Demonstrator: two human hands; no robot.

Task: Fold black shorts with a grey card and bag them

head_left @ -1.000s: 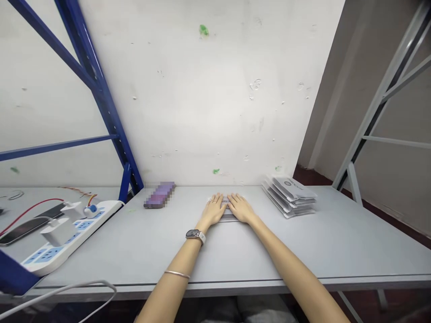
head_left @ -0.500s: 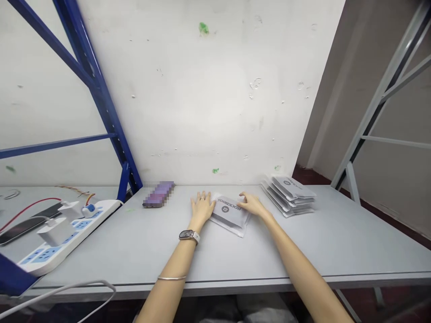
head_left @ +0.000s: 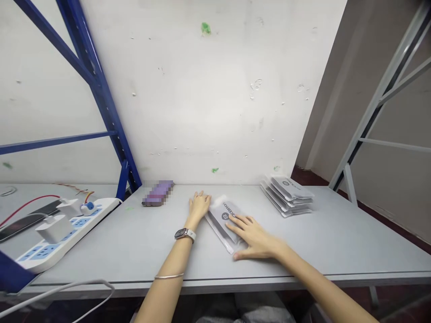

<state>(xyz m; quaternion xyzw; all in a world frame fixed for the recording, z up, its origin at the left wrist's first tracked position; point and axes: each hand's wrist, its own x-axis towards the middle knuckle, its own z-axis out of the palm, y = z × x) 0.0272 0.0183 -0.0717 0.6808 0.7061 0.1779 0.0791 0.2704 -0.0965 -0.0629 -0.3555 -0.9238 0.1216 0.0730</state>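
A flat translucent zip bag (head_left: 217, 224) with a grey insert printed ROCKBROS lies slanted on the table in front of me. My right hand (head_left: 254, 235) rests over its right part with fingers spread, covering some of the lettering. At the bag's upper left edge is my left hand (head_left: 199, 206), fingers stretched out and pointing away from me, palm down. A watch and a thin bangle are on the left arm. Behind and to the right stands a stack of similar bags (head_left: 289, 195).
On the table's left lies a purple, pixelated phone-like object (head_left: 158, 194). A white power strip (head_left: 72, 233) with chargers and cables runs along the far left, beside a dark phone (head_left: 30, 220). A blue metal frame (head_left: 107, 107) rises at the left, against the white wall.
The bag has turned and its lower end has come nearer to me. My right hand has moved down and opened from a pinch to spread fingers. My left hand has shifted slightly left.
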